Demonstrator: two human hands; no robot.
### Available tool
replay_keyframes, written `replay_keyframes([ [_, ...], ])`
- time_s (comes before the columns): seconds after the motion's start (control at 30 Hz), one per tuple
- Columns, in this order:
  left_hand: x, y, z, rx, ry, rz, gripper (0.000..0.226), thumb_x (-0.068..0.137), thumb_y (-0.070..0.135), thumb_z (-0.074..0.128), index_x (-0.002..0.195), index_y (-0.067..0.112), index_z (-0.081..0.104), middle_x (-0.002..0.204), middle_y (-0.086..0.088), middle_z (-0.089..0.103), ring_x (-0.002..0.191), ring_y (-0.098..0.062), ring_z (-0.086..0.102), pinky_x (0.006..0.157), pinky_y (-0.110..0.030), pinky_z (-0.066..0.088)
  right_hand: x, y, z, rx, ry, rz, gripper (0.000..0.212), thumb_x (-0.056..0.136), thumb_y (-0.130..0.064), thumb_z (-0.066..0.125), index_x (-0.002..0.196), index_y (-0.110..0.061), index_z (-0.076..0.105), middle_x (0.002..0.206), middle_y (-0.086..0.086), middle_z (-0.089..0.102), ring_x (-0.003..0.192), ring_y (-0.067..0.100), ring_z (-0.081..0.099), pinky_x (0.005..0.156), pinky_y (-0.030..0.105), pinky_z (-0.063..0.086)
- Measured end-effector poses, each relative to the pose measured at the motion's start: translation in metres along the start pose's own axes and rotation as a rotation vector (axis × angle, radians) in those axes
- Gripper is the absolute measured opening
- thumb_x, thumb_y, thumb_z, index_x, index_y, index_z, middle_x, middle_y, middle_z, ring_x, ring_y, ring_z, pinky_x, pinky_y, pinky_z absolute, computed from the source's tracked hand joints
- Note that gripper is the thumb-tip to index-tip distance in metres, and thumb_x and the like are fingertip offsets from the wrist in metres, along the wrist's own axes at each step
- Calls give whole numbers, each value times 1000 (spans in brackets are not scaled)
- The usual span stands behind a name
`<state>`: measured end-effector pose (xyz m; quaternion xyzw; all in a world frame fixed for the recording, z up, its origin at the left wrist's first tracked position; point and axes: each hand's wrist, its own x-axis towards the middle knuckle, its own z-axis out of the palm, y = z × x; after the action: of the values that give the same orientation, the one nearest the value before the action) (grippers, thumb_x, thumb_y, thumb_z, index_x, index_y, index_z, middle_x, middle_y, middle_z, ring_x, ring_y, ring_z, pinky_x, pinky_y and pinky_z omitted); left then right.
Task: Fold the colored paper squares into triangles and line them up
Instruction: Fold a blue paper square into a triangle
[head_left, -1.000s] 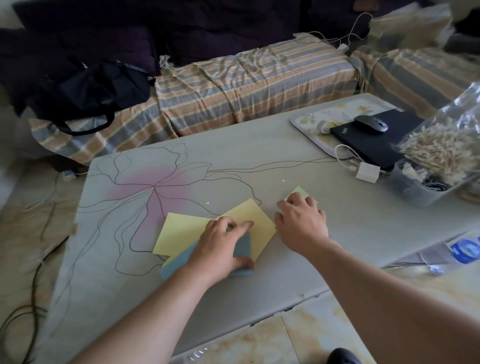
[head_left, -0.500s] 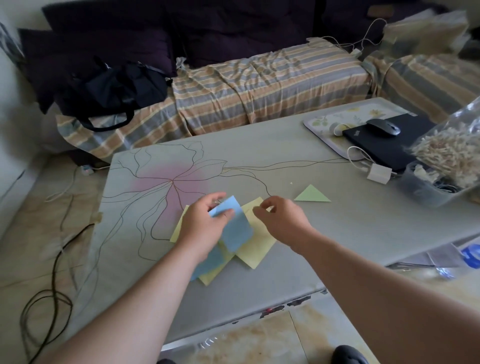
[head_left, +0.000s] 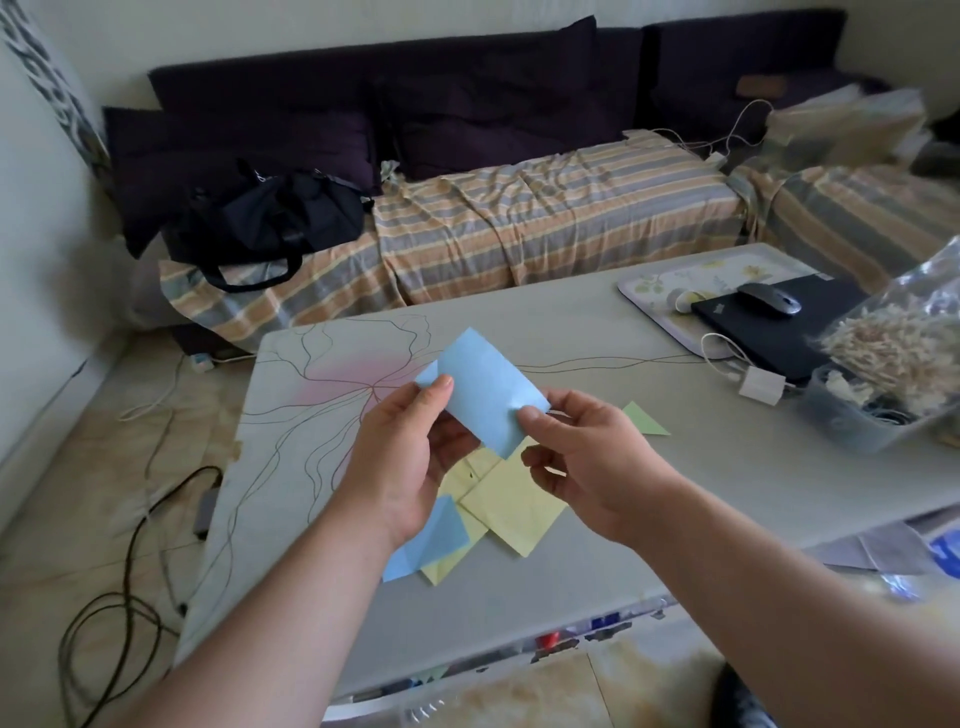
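Observation:
A light blue paper square (head_left: 485, 389) is held up in the air above the table, bent over on itself. My left hand (head_left: 402, 457) pinches its left corner with thumb on top. My right hand (head_left: 587, 462) pinches its right edge. Under the hands, on the grey table (head_left: 727, 467), lies a loose pile of yellow squares (head_left: 511, 501) with another blue square (head_left: 434, 540) at its near left. One folded green triangle (head_left: 641, 418) lies flat on the table just right of my right hand.
At the table's right end stand a floral tray (head_left: 670, 288), a black laptop (head_left: 769, 327) with a mouse (head_left: 769, 299), a white charger (head_left: 761, 384) and a bin with a bag of wooden pegs (head_left: 893, 343). A striped sofa (head_left: 545, 218) with a black bag (head_left: 270, 218) runs behind. Cables (head_left: 130, 587) lie on the floor at left.
Both hands left the pile and the green triangle. My left hand lifted a blue square off the pile, my right hand joined it, and the sheet now hangs between them above the table.

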<state>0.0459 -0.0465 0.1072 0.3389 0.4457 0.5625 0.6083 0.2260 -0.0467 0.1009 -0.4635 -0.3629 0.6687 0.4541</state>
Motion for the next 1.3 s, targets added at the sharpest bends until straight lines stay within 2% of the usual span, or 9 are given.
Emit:
replay_keyframes([
  [0.13, -6, 2, 1, 127, -48, 58, 22, 95, 12, 70, 73, 17, 72, 76, -10, 67, 68, -21, 67, 66, -29, 59, -6, -3, -6, -6, 17, -14, 12, 95, -16, 74, 107, -18, 69, 85, -1, 69, 67, 17, 57, 70, 31, 49],
  [0.2, -7, -1, 2, 162, -86, 94, 1, 86, 15, 78, 87, 14, 78, 92, -14, 72, 81, -26, 70, 76, -33, 60, -7, -5, -8, -28, 5, -37, 13, 95, -14, 73, 106, -19, 69, 86, 1, 69, 68, 17, 58, 71, 32, 50],
  [0.37, -7, -6, 5, 191, -109, 100, 27, 82, 16, 75, 108, 10, 77, 115, -23, 75, 108, -47, 71, 100, -55, 57, -6, -9, -9, -71, -27, -61, 15, 95, -11, 73, 105, -17, 64, 84, 2, 70, 68, 19, 61, 71, 33, 51],
  [0.53, 1, -9, 6, 334, 120, 122, 8, 87, 8, 70, 90, 11, 76, 91, -10, 78, 85, -31, 76, 84, -44, 63, -3, -11, -10, -163, 5, -86, 16, 96, -8, 70, 93, -16, 57, 89, 6, 77, 69, 23, 61, 70, 33, 50],
  [0.73, 1, -4, 11, 134, 132, 25, 9, 96, 2, 65, 99, 2, 73, 92, -10, 76, 82, -21, 72, 75, -30, 60, 1, -9, -15, -187, 37, -69, 22, 95, -16, 73, 115, -21, 65, 82, 3, 67, 66, 22, 58, 70, 34, 49],
  [0.9, 0, -6, 14, 47, 109, -4, 18, 94, 0, 65, 84, 10, 77, 93, -9, 71, 90, -22, 63, 90, -34, 50, -5, -12, -15, -146, -46, -105, 30, 95, -17, 74, 121, -29, 66, 67, 4, 56, 59, 21, 48, 62, 31, 44],
  [1.0, -2, -3, 14, -24, 21, -64, 35, 90, -5, 64, 67, 19, 75, 108, -7, 77, 105, -25, 68, 102, -37, 47, -11, -16, -10, -91, -159, -139, 12, 94, -16, 74, 103, -24, 76, 65, 6, 60, 58, 23, 50, 63, 34, 46],
  [1.13, 0, -3, 4, -47, -90, -123, 11, 97, 13, 66, 106, 16, 70, 122, -12, 73, 110, -34, 71, 97, -40, 55, -19, -19, -2, -154, -255, -204, 7, 88, -13, 76, 85, -20, 77, 77, 9, 73, 63, 25, 67, 66, 35, 52],
  [1.3, -6, 4, -3, -306, -64, -307, 76, 102, 67, 40, 122, 1, 70, 118, -23, 74, 98, -36, 75, 78, -39, 64, -11, -10, 0, -456, -17, -346, 35, 87, 1, 75, 81, -32, 80, 75, -1, 75, 66, 18, 62, 66, 40, 54],
])
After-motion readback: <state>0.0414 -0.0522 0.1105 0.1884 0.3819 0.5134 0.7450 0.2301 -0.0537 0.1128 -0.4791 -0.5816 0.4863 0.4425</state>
